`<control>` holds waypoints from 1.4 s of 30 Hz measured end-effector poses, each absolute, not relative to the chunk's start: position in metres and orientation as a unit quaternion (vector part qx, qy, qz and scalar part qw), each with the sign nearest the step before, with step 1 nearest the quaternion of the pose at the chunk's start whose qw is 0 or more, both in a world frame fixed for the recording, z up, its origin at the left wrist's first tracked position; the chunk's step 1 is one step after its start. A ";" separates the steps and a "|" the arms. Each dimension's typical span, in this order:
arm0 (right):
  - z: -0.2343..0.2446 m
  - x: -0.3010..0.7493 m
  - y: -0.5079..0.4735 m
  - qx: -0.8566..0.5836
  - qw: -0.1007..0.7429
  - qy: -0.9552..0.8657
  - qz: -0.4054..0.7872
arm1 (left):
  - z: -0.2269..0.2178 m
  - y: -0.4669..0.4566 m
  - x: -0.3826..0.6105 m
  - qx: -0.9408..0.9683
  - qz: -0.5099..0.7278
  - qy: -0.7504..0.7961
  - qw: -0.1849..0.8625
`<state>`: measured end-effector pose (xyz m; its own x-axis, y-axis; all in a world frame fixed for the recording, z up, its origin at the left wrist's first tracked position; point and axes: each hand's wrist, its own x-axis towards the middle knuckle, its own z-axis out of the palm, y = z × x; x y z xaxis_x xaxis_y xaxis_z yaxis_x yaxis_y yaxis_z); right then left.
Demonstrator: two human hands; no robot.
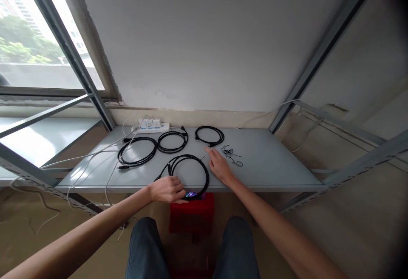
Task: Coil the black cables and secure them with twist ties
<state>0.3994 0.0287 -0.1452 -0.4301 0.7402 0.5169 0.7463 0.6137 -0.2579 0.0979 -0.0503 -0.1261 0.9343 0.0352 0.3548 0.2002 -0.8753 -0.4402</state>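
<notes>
My left hand rests at the near edge of the grey shelf, fingers curled on a small lit device beside the nearest black cable coil. My right hand lies flat on the shelf, fingers stretched toward a coiled black cable and close to a small tangle of thin black wire ties. Two more black cable coils lie at the left and middle.
A white power strip with plugs sits at the back by the wall, with white cords trailing off the left side. Metal rack posts stand left and right. A red stool is under the shelf between my knees.
</notes>
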 end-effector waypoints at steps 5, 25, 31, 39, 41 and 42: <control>-0.140 0.400 0.027 -0.400 0.295 -0.867 0.021 | -0.126 -0.055 0.095 -0.962 -0.169 -0.043 0.210; -0.147 0.400 0.029 -0.415 0.295 -0.860 0.042 | -0.132 -0.072 0.129 -0.941 -0.107 -0.244 0.210; -0.148 0.399 0.029 -0.424 0.295 -0.855 0.037 | -0.127 -0.073 0.132 -0.943 -0.048 -0.279 0.173; -0.151 0.399 0.031 -0.422 0.311 -0.851 0.024 | -0.067 -0.063 0.107 -0.921 -0.130 -0.347 0.117; -0.153 0.399 0.031 -0.422 0.310 -0.852 0.022 | -0.045 -0.054 0.096 -0.890 -0.162 -0.400 0.146; -0.153 0.399 0.031 -0.423 0.309 -0.852 0.021 | -0.033 -0.049 0.089 -0.874 -0.172 -0.425 0.162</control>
<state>0.3993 0.0314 -0.1528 -0.4518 0.7331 0.5084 0.7072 0.6417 -0.2968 0.0889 -0.0489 -0.0332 0.5799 0.6865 0.4387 0.7981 -0.5869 -0.1364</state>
